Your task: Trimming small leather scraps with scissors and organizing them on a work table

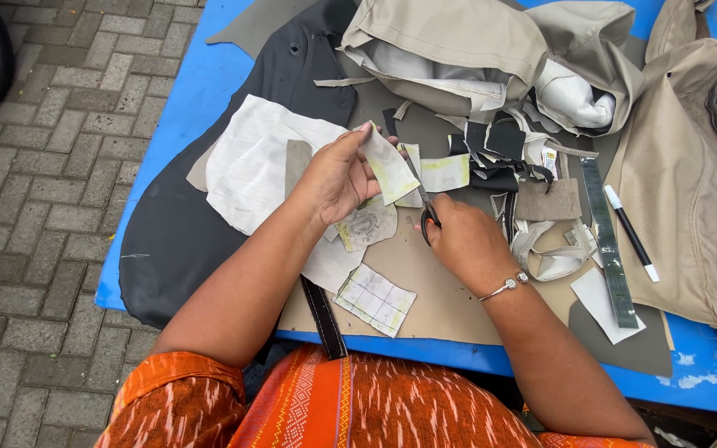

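Over the blue bench (168, 108), the left hand (338, 178) pinches a pale fabric scrap (387, 168) between its fingers, while the right hand (462, 241) grips scissors (425, 203), blades at the scrap's edge; a ruler (607, 241) lies nearby.

outdoor upholstery workshop: blue table (209, 75), fabric scraps (491, 153), brick paving (43, 166).

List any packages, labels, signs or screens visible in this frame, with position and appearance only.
Small sewn-in label: among the black and beige scraps right of centre on the table, rectangular, white with a yellow patch and dark print.
Gridded piece: near the table's front edge, below the left hand, roughly rectangular, white with dark ruled lines and yellowish edges; cannot tell whether it is a label.
No packages, signs or screens.
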